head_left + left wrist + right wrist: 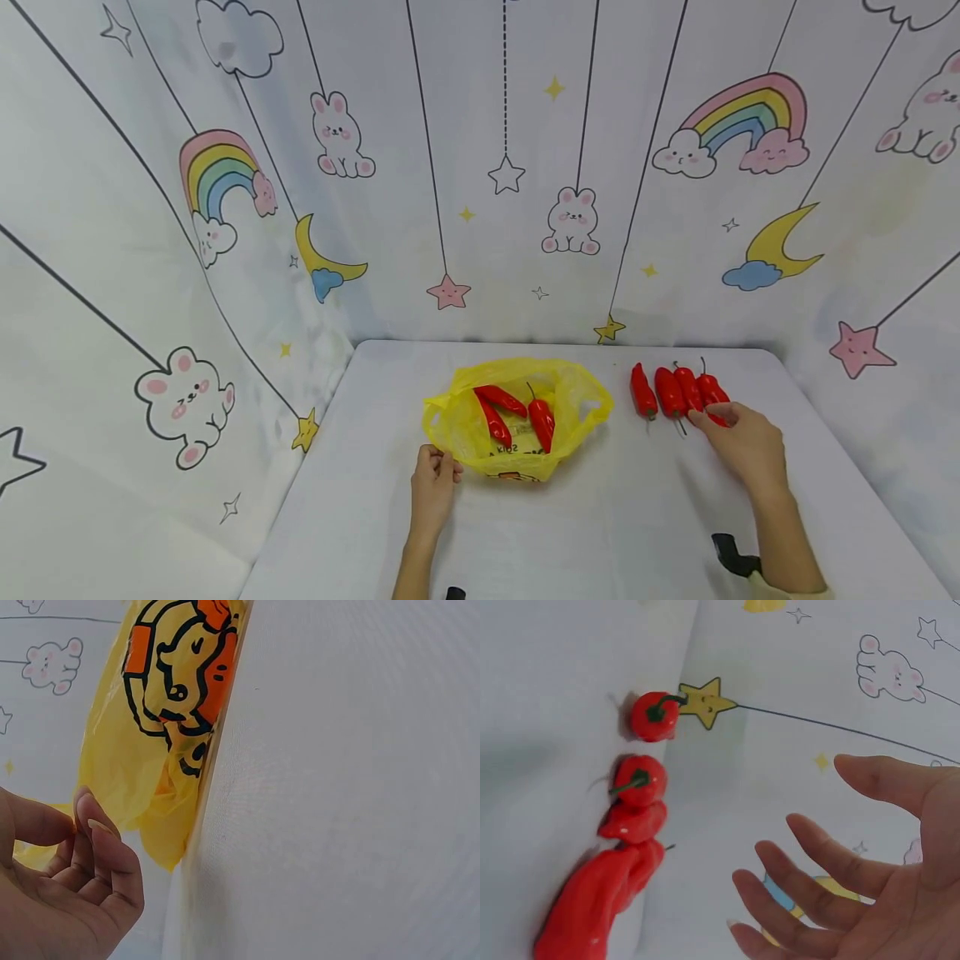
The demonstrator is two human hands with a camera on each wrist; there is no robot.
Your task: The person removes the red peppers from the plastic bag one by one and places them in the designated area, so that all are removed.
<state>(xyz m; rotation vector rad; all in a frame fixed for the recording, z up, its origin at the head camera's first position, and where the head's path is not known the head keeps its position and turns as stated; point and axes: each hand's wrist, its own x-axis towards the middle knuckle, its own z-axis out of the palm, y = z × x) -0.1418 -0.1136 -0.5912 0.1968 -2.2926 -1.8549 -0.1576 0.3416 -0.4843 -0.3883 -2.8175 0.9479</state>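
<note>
A yellow plastic bag (517,463) lies on the table with its mouth spread wide, and three red chili peppers (542,425) show inside it. At the bag's near left corner, my left hand (435,490) pinches the rim between thumb and fingers. The left wrist view shows that hand (79,877) beside the bag's printed side (112,765). On the right lies a row of several red chili peppers (643,393) with green stems. My right hand (746,446) is at the near right end of this row. Its fingers (817,900) are spread with nothing between them in the right wrist view.
The white table (585,533) reaches back to a white cloth backdrop (502,233) printed with rabbits, stars and rainbows. A similar printed cloth (112,292) stands along the left side. Bare tabletop lies between the bag and the pepper row.
</note>
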